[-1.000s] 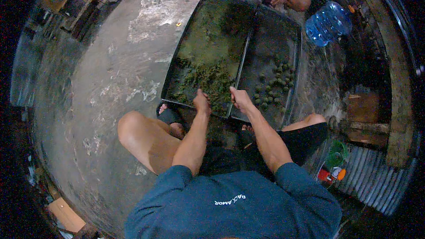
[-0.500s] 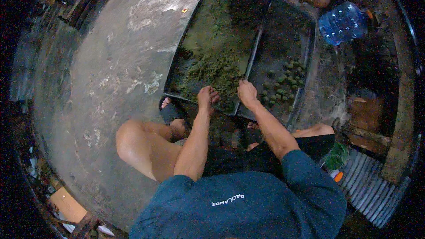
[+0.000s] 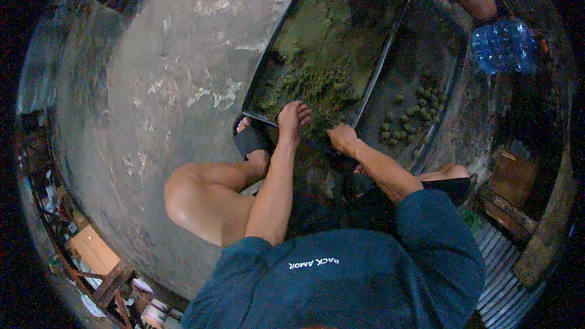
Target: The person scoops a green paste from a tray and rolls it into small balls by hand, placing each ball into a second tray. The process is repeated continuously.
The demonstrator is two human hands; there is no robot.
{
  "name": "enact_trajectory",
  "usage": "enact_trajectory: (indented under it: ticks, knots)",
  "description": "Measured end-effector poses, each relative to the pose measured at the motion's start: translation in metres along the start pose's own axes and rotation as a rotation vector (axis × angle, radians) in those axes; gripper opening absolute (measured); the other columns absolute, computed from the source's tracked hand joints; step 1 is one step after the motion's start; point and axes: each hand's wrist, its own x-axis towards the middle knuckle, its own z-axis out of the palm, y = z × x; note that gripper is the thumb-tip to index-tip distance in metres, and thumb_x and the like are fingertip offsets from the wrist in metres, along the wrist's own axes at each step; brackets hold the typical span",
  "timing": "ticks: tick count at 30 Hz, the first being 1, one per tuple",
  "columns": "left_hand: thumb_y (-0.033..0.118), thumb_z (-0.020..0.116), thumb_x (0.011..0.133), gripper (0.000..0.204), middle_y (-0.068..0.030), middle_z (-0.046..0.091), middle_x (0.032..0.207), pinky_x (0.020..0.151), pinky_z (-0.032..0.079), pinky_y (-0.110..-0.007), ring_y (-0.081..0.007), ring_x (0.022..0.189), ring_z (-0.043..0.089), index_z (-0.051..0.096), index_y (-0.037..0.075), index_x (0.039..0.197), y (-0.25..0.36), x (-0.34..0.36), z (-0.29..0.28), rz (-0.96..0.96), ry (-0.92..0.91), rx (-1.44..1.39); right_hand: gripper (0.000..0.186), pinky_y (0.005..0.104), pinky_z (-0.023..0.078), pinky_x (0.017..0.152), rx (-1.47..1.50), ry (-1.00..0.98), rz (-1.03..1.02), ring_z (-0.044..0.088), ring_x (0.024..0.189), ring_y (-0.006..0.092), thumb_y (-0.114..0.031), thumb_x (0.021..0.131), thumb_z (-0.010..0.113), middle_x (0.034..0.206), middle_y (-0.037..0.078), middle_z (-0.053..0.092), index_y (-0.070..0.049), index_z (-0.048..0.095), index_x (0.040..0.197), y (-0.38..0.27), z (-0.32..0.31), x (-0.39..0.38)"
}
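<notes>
Evidently left tray (image 3: 261, 119): green crumbs (image 3: 320, 88); right tray (image 3: 417, 49): balls (image 3: 413, 111); left hand (image 3: 294, 119), right hand (image 3: 344, 139): grip unclear.

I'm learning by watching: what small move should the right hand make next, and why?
Perhaps reach the right hand slightly forward into the green crumbs: it is by the tray's near edge, with loose crumbs just ahead and round balls off to the right. Whether it already holds any crumbs is unclear.

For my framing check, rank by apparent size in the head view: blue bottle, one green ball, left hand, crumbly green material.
1. Crumbly green material
2. Blue bottle
3. Left hand
4. One green ball
</notes>
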Motion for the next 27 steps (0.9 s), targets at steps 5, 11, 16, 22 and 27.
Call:
enact_trajectory:
  ticks: [5, 11, 16, 22, 27]
  knots:
    - [0.021, 0.049, 0.087, 0.027, -0.0096, 0.058, 0.085, 0.053, 0.048, -0.029, -0.018, 0.07, 0.059, 0.05, 0.002, 0.107, -0.021, 0.007, -0.021, -0.067, 0.046, 0.026, 0.017, 0.0426, 0.05, 0.072, 0.02, 0.113, -0.141, 0.058, 0.086, 0.0343, -0.013, 0.078, 0.051, 0.095, 0.015, 0.061, -0.005, 0.06, 0.09, -0.01, 0.026, -0.009]
    - [0.035, 0.048, 0.087, 0.039, -0.0118, 0.058, 0.09, 0.059, 0.046, -0.037, -0.0245, 0.069, 0.058, 0.053, 0.001, 0.106, -0.04, 0.015, -0.032, 0.054, -0.073, 0.733, 0.022, 0.0462, 0.048, 0.069, 0.188, 0.157, 0.01, 0.057, 0.087, 0.0351, -0.016, 0.077, 0.058, 0.093, 0.018, 0.06, -0.006, 0.058, 0.097, 0.003, -0.013, -0.009]
    - [0.056, 0.038, 0.087, 0.066, -0.0187, 0.061, 0.099, 0.073, 0.045, -0.042, -0.0302, 0.084, 0.06, 0.055, -0.003, 0.111, -0.057, 0.027, 0.008, -0.159, -0.133, 0.547, 0.047, 0.046, 0.045, 0.071, 0.335, 0.357, -0.005, 0.056, 0.089, 0.036, -0.014, 0.073, 0.065, 0.093, 0.018, 0.059, -0.007, 0.047, 0.116, -0.012, -0.08, -0.04]
    - [0.058, 0.028, 0.088, 0.073, -0.0254, 0.063, 0.09, 0.076, 0.041, -0.045, -0.0371, 0.089, 0.059, 0.062, -0.007, 0.089, -0.058, 0.026, 0.034, 0.111, -0.135, 0.786, 0.038, 0.0448, 0.047, 0.075, 0.108, 0.597, 0.038, 0.056, 0.087, 0.0369, -0.011, 0.077, 0.056, 0.096, 0.02, 0.057, 0.004, 0.046, 0.11, -0.05, -0.098, -0.062]
    - [0.054, 0.027, 0.089, 0.071, -0.0286, 0.06, 0.079, 0.072, 0.04, -0.049, -0.0451, 0.081, 0.057, 0.061, -0.006, 0.075, -0.044, -0.004, 0.044, 0.402, -0.095, 1.057, 0.021, 0.046, 0.051, 0.07, 0.137, 0.422, 0.145, 0.061, 0.081, 0.0374, -0.014, 0.079, 0.053, 0.09, 0.02, 0.061, 0.002, 0.055, 0.093, -0.046, -0.1, -0.061]
